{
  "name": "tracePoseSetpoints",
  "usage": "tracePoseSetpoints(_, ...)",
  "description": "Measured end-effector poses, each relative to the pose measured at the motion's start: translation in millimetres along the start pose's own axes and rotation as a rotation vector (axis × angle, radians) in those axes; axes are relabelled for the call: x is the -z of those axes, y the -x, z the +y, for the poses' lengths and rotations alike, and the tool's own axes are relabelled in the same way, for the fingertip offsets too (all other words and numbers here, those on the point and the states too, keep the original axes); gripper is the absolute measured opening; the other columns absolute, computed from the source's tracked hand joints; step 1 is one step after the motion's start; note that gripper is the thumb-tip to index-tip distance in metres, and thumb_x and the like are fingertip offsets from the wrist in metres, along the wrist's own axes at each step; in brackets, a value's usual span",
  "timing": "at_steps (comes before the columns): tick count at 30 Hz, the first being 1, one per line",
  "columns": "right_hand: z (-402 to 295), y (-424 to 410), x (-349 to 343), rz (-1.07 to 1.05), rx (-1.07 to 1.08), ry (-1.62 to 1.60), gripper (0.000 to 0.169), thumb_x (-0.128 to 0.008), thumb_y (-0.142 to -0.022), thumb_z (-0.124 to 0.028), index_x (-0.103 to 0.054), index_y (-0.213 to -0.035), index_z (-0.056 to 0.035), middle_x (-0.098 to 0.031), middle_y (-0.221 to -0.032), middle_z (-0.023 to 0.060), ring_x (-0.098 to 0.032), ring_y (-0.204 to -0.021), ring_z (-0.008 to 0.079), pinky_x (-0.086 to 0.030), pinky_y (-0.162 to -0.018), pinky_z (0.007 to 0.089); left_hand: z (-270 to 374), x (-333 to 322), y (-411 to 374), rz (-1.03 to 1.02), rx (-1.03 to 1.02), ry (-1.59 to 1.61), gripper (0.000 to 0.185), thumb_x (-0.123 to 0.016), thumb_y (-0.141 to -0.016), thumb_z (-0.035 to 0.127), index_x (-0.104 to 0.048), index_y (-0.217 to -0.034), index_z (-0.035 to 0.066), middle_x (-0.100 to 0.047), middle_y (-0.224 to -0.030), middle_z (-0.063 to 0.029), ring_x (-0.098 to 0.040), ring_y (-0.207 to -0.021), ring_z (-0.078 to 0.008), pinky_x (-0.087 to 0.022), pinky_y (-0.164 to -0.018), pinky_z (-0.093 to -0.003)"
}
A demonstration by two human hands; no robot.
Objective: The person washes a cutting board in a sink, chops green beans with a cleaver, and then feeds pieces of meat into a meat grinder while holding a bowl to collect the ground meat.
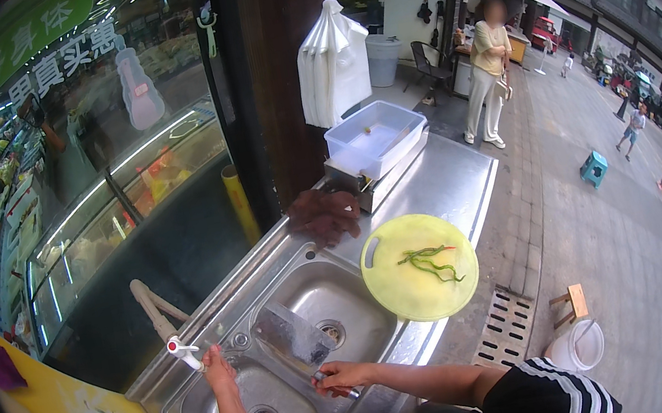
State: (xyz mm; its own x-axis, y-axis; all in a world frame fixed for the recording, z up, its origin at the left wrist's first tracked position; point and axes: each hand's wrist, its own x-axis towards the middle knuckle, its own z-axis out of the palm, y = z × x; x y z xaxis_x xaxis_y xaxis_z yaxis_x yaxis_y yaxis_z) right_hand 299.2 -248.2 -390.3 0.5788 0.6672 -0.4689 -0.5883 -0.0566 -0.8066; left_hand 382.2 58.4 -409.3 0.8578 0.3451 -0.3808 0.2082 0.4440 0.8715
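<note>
My left hand [219, 367] is at the white plastic tap [184, 354] over the left bowl of a steel double sink [346, 296]; its fingers are bunched by the spout, and whether they grip anything cannot be told. In my right hand [341, 378] is the handle of a broad cleaver [294, 334], its wide blade slanting over the divider and the right bowl. A round yellow-green cutting board [403, 306] lies right of the sink with several long thin green peppers [436, 264] on it, one with a red tip.
A brown cloth [324, 215] lies behind the right bowl. Beyond it a clear plastic tub [374, 133] rests on a scale [394, 173], near hanging white plastic bags [334, 68]. A person [489, 75] stands past the counter. A wooden stool [577, 301] and white bucket [577, 346] stand on the ground.
</note>
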Motion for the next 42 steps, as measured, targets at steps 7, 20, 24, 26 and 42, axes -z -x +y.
tracePoseSetpoints(7,-0.7,32.1,5.1,0.064,0.016,0.284,0.019,-0.06,-0.085,-0.023,-0.058,-0.096,-0.0084,-0.058,-0.08,0.0042,-0.053,-0.058,0.0106,-0.045,-0.055,0.0272,7.6,95.2,-19.7,0.295,-0.592,-0.716,0.029,-0.046,-0.096,0.032,-0.056,-0.094,0.005,-0.059,-0.08,-0.0047,-0.053,-0.064,-0.0163,-0.042,-0.056,-0.0284)
tracePoseSetpoints(20,44.3,214.0,72.1,0.621,0.572,0.671,0.026,-0.064,-0.08,-0.024,-0.063,-0.099,-0.0059,-0.06,-0.071,0.0108,-0.059,-0.065,0.0229,-0.047,-0.061,0.034,152.1,-84.9,136.4,0.421,-0.735,-1.664,0.037,-0.052,-0.088,0.035,-0.051,-0.107,0.004,-0.06,-0.101,-0.0202,-0.06,-0.089,-0.0393,-0.047,-0.074,-0.0481)
tracePoseSetpoints(24,56.5,351.0,97.4,0.616,0.127,-0.002,0.028,-0.066,-0.085,-0.028,-0.064,-0.098,-0.0036,-0.059,-0.07,0.0018,-0.054,-0.057,0.0093,-0.041,-0.048,0.0238,138.1,-41.5,114.9,0.261,-0.843,-1.641,0.048,-0.052,-0.086,0.017,-0.041,-0.131,0.006,-0.055,-0.112,-0.0216,-0.058,-0.094,-0.0404,-0.047,-0.079,-0.0463)
tracePoseSetpoints(26,104.5,404.5,134.0,0.666,0.039,-0.158,0.027,-0.068,-0.083,-0.026,-0.064,-0.096,-0.0022,-0.058,-0.069,0.0007,-0.052,-0.052,0.0086,-0.04,-0.045,0.0206,144.2,-16.5,99.9,0.196,-0.925,-1.606,0.051,-0.051,-0.087,0.014,-0.037,-0.135,0.005,-0.055,-0.114,-0.0196,-0.059,-0.093,-0.037,-0.048,-0.078,-0.0429)
tracePoseSetpoints(42,441.0,555.5,175.2,0.904,-0.919,-0.715,0.016,-0.055,-0.083,-0.018,-0.055,-0.071,-0.008,-0.053,-0.058,0.0033,-0.052,-0.049,0.0177,-0.051,-0.065,0.0443,-77.5,-76.3,137.3,-0.022,0.269,-1.263,0.041,-0.059,-0.082,0.037,-0.064,-0.106,0.004,-0.062,-0.111,-0.0179,-0.061,-0.097,-0.0367,-0.048,-0.085,-0.0431)
